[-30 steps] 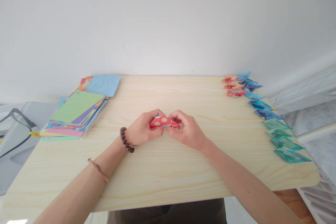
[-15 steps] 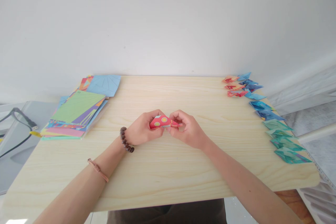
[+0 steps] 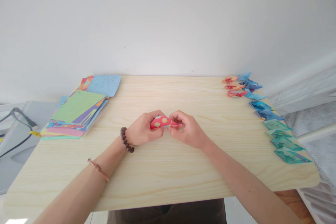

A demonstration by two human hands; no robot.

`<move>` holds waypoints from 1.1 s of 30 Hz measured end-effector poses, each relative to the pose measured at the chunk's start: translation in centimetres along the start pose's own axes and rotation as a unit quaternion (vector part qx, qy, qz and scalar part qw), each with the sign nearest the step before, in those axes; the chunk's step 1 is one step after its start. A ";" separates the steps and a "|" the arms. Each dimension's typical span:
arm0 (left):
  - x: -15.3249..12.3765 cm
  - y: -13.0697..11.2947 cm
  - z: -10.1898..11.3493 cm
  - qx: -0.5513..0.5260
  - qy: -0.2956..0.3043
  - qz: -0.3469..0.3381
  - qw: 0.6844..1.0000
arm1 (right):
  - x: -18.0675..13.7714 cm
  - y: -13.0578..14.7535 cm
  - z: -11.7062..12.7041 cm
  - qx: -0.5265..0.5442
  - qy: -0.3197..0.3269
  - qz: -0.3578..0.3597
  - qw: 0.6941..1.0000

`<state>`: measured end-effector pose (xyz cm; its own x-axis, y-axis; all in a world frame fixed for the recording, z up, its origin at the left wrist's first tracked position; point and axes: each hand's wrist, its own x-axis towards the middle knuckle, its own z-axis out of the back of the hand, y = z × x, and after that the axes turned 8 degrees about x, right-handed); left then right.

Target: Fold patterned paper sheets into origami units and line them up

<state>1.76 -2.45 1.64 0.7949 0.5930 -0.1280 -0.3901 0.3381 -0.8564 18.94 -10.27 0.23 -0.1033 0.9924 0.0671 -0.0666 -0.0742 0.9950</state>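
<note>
Apparently you're working a fold: your left hand [image 3: 143,128] is gripping the red dotted paper [image 3: 161,121] over the table [image 3: 168,168], your right hand [image 3: 190,130] is pinching its right end, and the next crease is probably calling for steady pressure.

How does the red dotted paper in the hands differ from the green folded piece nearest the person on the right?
The red dotted paper is held between the left hand and right hand; the green folded piece lies untouched on the table. The red dotted paper has yellow-centred spots, while the green folded piece has a purple patch. Both are folded paper.
</note>
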 end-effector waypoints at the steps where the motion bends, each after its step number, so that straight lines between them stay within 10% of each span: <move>1: 0.0 0.0 0.0 0.000 0.001 -0.001 1.000 | 0.0 0.0 0.0 -0.004 0.001 0.001 1.000; 33: -0.2 0.5 0.3 0.001 0.019 -0.047 0.999 | 0.1 -0.5 1.7 -0.022 0.036 -0.011 0.999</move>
<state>1.26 -2.19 1.41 0.8452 0.5301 -0.0673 -0.3144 0.3915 -0.8648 20.66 -9.96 -0.13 -0.1724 0.9843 0.0383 -0.1131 -0.0584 0.9919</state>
